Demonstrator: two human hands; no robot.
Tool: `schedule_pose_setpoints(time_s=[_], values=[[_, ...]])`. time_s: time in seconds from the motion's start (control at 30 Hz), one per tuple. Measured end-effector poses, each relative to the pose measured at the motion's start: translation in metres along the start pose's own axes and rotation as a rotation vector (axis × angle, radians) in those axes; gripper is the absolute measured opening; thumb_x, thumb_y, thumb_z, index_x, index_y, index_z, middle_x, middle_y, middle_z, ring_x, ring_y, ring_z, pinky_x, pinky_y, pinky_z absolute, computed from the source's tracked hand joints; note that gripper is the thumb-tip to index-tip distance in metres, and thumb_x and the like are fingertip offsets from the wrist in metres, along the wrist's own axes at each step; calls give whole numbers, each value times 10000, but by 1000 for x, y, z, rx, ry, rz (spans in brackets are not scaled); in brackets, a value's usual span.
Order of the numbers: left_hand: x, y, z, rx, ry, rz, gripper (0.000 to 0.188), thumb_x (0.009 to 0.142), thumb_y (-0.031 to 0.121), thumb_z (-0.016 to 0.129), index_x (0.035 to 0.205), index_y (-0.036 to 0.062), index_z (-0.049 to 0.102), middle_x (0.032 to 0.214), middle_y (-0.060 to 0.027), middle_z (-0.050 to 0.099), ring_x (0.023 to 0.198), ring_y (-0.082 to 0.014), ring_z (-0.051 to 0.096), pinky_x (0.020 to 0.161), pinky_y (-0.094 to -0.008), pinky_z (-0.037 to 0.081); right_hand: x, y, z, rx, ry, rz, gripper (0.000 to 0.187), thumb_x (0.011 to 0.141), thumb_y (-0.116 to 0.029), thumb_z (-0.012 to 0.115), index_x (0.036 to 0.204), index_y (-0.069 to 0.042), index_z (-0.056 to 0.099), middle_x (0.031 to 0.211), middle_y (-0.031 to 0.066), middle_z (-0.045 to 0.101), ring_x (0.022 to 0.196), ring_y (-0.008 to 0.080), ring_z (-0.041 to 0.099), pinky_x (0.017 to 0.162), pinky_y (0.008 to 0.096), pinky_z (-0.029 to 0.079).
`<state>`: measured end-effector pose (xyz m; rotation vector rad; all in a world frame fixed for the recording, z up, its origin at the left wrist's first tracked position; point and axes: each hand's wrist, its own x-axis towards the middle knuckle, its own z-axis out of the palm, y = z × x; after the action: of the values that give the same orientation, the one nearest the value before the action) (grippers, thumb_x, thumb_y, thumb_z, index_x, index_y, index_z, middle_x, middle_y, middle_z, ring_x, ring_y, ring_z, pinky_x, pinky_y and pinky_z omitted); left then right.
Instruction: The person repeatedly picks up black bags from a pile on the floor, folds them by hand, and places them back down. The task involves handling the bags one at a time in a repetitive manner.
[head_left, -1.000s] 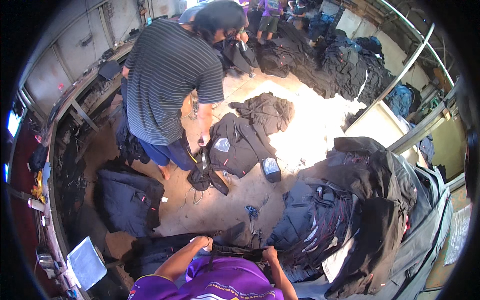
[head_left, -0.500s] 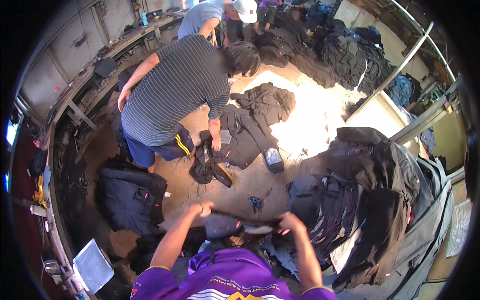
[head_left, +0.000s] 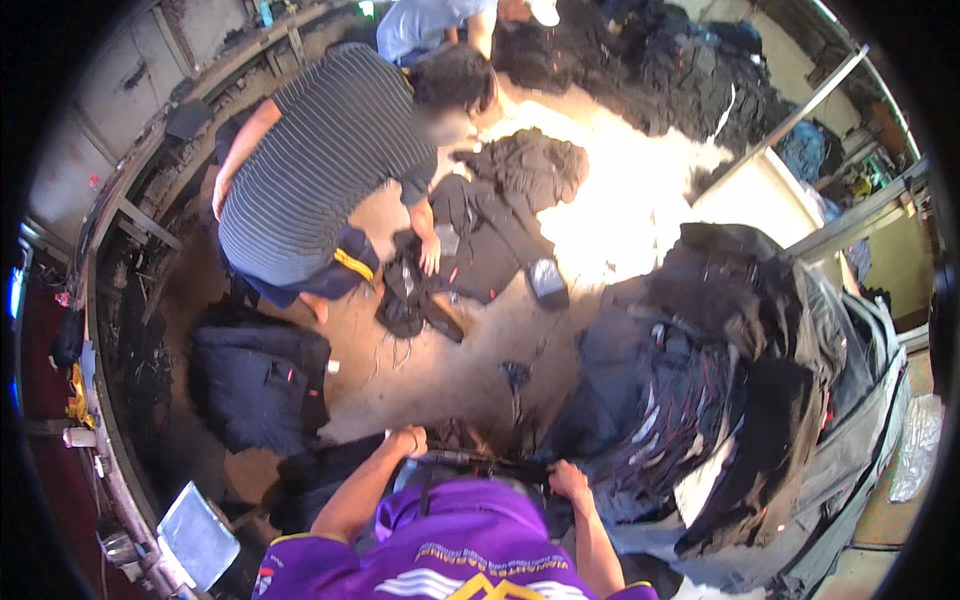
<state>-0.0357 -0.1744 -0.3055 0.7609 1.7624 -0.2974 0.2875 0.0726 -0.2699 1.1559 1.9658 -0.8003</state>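
There's the heap [head_left: 690,385], already stacked in layers; well left of it sits a bundle [head_left: 258,380]. Just left of the heap, the garment [head_left: 485,462] hangs stretched, not laid down: left hand [head_left: 407,440], fingers clamped on its far end; right hand [head_left: 568,480] clamped nearest the heap.

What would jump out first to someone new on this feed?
Probably the glaring bright patch of floor, right of and above centre. Just left of it, a person in a dark striped shirt bends over black garments. At the bottom, beyond the wearer's vivid purple shirt, the left grip and right grip hold a dark cloth between them.
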Motion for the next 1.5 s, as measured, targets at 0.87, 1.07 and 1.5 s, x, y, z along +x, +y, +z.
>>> schedule_pose_setpoints(time_s=[0.87, 1.07, 1.5], values=[[-159, -19, -128, -589, 806, 514, 399, 868, 248, 787, 1138, -18, 660, 1063, -197, 715, 978, -307, 698, 868, -389, 526, -126, -170, -178, 336, 621, -573, 496, 999, -382, 630, 739, 35, 564, 644, 239, 500, 571, 398, 500, 581, 433, 420], [-163, -9, -143, -534, 878, 574, 401, 860, 265, 796, 1109, -2, 629, 993, -168, 710, 963, -319, 694, 845, -426, 526, -126, -178, -193, 364, 685, -534, 488, 999, -373, 619, 763, 52, 583, 682, 270, 514, 596, 415, 503, 605, 446, 426], [-167, -18, -166, -461, 900, 433, 528, 737, -83, 617, 1208, 155, 644, 1315, -180, 586, 1154, -351, 615, 967, -409, 491, -97, -144, -216, 232, 332, -598, 243, 819, -176, 735, 1020, -41, 749, 854, 226, 683, 799, 398, 658, 777, 416, 531]])
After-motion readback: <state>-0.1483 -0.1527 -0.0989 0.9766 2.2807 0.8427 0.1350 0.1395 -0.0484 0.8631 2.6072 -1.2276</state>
